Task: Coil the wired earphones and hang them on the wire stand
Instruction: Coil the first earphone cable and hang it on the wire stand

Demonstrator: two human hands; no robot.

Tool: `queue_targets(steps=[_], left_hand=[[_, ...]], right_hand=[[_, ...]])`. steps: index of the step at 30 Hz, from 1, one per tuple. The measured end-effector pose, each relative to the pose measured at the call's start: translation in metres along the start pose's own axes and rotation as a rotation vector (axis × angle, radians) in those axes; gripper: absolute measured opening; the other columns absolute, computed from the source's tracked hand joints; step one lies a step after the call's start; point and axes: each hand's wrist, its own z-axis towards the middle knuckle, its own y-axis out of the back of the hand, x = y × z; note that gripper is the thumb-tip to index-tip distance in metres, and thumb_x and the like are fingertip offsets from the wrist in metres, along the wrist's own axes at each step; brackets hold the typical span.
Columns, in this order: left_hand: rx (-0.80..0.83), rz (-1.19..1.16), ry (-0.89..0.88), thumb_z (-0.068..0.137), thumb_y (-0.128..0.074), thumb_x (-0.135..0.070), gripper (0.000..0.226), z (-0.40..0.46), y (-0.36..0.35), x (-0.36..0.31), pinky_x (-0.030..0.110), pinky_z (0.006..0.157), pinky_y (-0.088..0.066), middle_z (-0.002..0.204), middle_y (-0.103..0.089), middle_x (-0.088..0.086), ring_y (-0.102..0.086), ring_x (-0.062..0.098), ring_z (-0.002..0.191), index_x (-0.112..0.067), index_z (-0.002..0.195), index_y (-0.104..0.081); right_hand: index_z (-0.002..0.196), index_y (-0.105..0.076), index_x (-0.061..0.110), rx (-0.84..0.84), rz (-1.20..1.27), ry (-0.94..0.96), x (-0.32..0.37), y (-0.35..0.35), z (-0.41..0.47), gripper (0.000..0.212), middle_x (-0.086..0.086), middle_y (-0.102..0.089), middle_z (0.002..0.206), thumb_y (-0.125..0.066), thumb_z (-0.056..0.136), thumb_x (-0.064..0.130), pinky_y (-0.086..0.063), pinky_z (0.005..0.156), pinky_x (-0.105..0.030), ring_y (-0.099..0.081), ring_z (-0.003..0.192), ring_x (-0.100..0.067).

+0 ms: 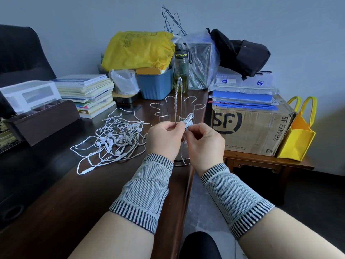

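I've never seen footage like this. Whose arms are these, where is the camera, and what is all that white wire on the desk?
No machine here: a person wears a camera on the head, looking down at both hands. The left hand and right hand together pinch a small coiled bundle of white earphones in front of a metal wire stand with looped hooks. A tangled pile of earphones lies on the dark desk. Behind are a stack of books, a blue bin and a cardboard box.
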Motion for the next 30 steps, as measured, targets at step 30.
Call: queue_targets(steps=[30], left_hand=[[-0.021, -0.031, 0.04, 0.061, -0.064, -0.052, 0.018, -0.001, -0.005, -0.005, 0.048, 0.068, -0.06, 0.06, -0.071, -0.002, -0.072, 0.021, 0.068, -0.036, 0.068, -0.071]], right_hand=[[0.096, -0.057, 0.019, -0.039, -0.005, 0.116, -0.005, -0.003, -0.002, 0.013, 0.011, -0.061, 0.078, -0.063, 0.088, 0.011, -0.043, 0.068, -0.022, -0.061, 0.074, -0.013]])
